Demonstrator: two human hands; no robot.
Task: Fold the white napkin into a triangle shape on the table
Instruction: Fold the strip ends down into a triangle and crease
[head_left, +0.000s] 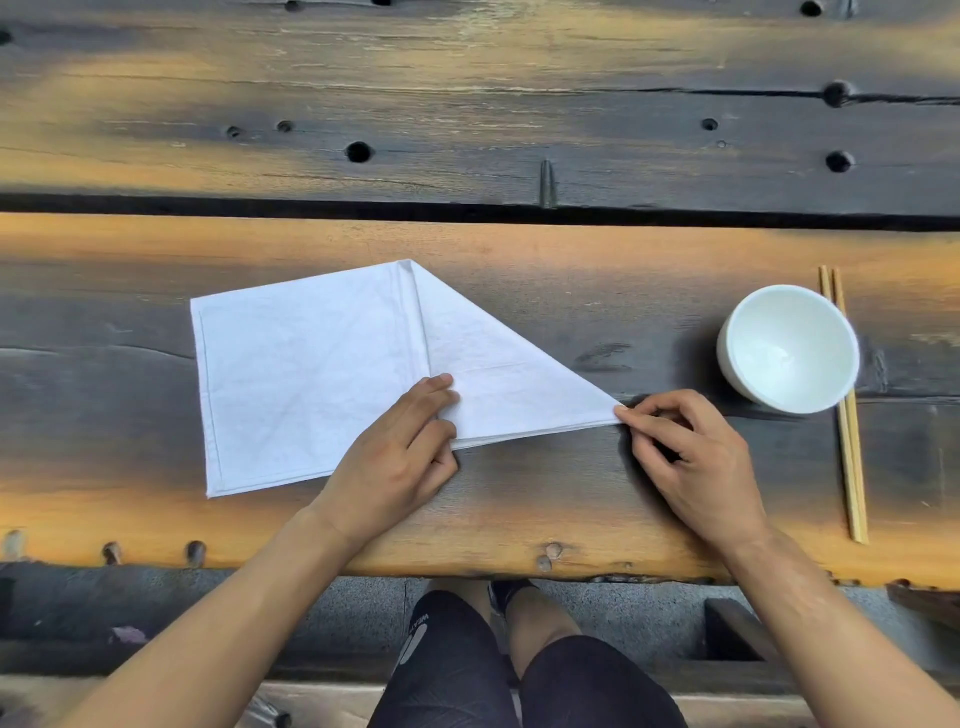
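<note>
The white napkin (306, 374) lies flat on the dark wooden table (519, 291), partly folded. Its right portion forms a triangular flap that tapers to a point at the right. My left hand (400, 452) rests on the napkin's lower edge where the flap begins, fingers bent and pressing the cloth down. My right hand (691, 457) pinches the flap's pointed right corner between thumb and fingers, just above the tabletop. The napkin's left side is a flat rectangle with stitched hems.
A white bowl (789, 348) stands upright to the right of the napkin. A pair of wooden chopsticks (847, 410) lies beside it, running front to back. The table's front edge (467, 566) is close to my knees. A dark gap crosses the table behind the napkin.
</note>
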